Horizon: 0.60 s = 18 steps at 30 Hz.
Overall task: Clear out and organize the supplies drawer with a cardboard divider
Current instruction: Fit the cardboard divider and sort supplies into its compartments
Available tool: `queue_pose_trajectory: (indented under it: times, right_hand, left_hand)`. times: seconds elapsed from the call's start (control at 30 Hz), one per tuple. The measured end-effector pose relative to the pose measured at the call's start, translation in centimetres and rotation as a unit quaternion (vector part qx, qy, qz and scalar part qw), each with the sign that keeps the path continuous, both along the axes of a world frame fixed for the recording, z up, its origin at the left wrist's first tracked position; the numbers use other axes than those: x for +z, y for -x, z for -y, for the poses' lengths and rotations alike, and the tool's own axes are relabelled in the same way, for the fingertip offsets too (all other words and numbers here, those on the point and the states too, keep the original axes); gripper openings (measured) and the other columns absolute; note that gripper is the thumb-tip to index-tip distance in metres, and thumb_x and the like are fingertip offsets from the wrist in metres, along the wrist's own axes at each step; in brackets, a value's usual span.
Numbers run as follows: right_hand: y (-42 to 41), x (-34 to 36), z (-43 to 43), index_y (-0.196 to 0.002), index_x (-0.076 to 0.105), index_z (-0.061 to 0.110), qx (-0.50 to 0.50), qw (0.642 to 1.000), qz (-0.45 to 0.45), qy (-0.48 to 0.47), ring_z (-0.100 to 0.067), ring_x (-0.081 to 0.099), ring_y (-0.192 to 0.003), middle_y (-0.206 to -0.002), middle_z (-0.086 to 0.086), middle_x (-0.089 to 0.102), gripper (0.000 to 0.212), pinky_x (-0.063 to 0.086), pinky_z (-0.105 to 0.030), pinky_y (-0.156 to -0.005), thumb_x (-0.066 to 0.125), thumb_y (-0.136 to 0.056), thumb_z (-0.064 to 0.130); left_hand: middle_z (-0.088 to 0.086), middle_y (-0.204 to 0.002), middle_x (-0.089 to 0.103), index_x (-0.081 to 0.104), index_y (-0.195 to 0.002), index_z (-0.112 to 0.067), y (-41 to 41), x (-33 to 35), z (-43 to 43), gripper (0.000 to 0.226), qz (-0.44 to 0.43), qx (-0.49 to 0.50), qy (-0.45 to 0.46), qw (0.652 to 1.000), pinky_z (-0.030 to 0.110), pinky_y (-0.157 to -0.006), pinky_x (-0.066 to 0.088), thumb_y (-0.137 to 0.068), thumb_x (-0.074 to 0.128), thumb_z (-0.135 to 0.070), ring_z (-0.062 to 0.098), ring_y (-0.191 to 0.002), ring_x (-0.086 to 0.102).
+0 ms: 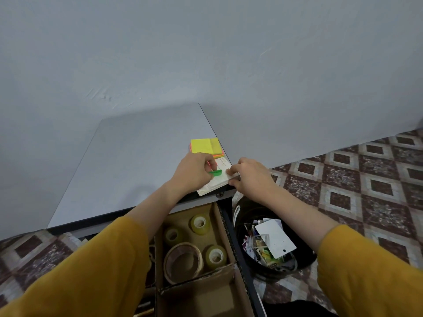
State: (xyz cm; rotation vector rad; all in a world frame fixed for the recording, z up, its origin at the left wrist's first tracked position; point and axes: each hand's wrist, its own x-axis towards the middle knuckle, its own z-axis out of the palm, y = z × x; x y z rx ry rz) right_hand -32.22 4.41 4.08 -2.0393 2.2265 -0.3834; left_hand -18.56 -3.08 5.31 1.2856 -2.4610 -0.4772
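The left hand (194, 172) pinches a small green piece (215, 172) over the white pad (223, 166). The right hand (250, 177) grips the pad's right edge. The pad lies at the near right corner of the desk (137, 161), just near of the yellow sticky notes (204, 145). Below, the open drawer (230, 229) holds the cardboard divider (201, 279) — four tape rolls (183, 261) occupy its far compartment. A black bin (304, 255) stands to the right.

Dim, flat indoor light; soft shadow on far wall (160, 65); wide-angle bending at edges; slight softness overall.
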Motion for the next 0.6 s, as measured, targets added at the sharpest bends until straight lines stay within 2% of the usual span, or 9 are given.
queue_pose_trajectory:
  times: [0.1, 0.23, 0.33, 0.5, 0.6]
  right_hand:
    - [-0.05, 0.05, -0.02, -0.126, 0.058, 0.020, 0.003, 1.000, -0.001, 0.000, -0.027, 0.053, -0.108, -0.117, -0.008, 0.053, 0.036, 0.040, -0.029, -0.082, 0.056, -0.091, 0.029]
    - [-0.07, 0.06, -0.05, -0.126, 0.058, 0.019, 0.004, 1.000, -0.005, 0.001, -0.028, 0.053, -0.107, -0.117, -0.009, 0.053, 0.036, 0.040, -0.030, -0.082, 0.056, -0.092, 0.028]
    - [-0.03, 0.09, -0.07, -0.126, 0.058, 0.019, 0.002, 1.000, -0.003, 0.000, -0.028, 0.053, -0.108, -0.117, -0.009, 0.053, 0.036, 0.039, -0.030, -0.083, 0.056, -0.092, 0.028]
    - [-0.01, 0.11, -0.15, -0.126, 0.059, 0.019, 0.003, 1.000, -0.006, 0.001, -0.027, 0.054, -0.106, -0.116, -0.008, 0.054, 0.036, 0.039, -0.028, -0.080, 0.055, -0.092, 0.029]
    - [-0.17, 0.38, -0.25, -0.124, 0.060, 0.019, 0.004, 1.000, -0.010, -0.011, -0.026, 0.054, -0.106, -0.114, -0.008, 0.054, 0.042, 0.039, -0.029, -0.079, 0.058, -0.089, 0.042]
  left_hand:
    - [-0.007, -0.074, 0.054, 0.068, -0.092, -0.012, -0.34, -0.32, 0.13, 0.019, -0.013, -0.007, 0.005, 1.000, 0.006, -0.058, 0.032, -0.076, 0.068, -0.003, 0.007, -0.068, 0.048]
    - [0.000, -0.088, 0.063, 0.069, -0.102, -0.011, -0.34, -0.23, 0.36, 0.026, 0.005, -0.020, -0.005, 1.000, 0.015, -0.065, 0.037, -0.076, 0.074, -0.011, 0.011, -0.078, 0.053]
    - [0.005, -0.100, 0.070, 0.070, -0.108, -0.011, -0.29, -0.35, 0.28, 0.027, 0.019, -0.018, 0.021, 0.999, 0.020, -0.078, 0.041, -0.082, 0.070, -0.015, 0.017, -0.090, 0.060]
    - [0.006, -0.109, 0.069, 0.067, -0.116, -0.015, -0.37, -0.35, -0.08, 0.027, 0.059, -0.038, 0.078, 0.994, 0.024, -0.078, 0.037, -0.090, 0.059, -0.021, 0.023, -0.099, 0.058]
    - [0.006, -0.111, 0.069, 0.067, -0.115, -0.014, -0.37, -0.39, -0.22, 0.027, 0.078, -0.053, 0.106, 0.990, 0.026, -0.080, 0.038, -0.092, 0.056, -0.020, 0.024, -0.101, 0.058]
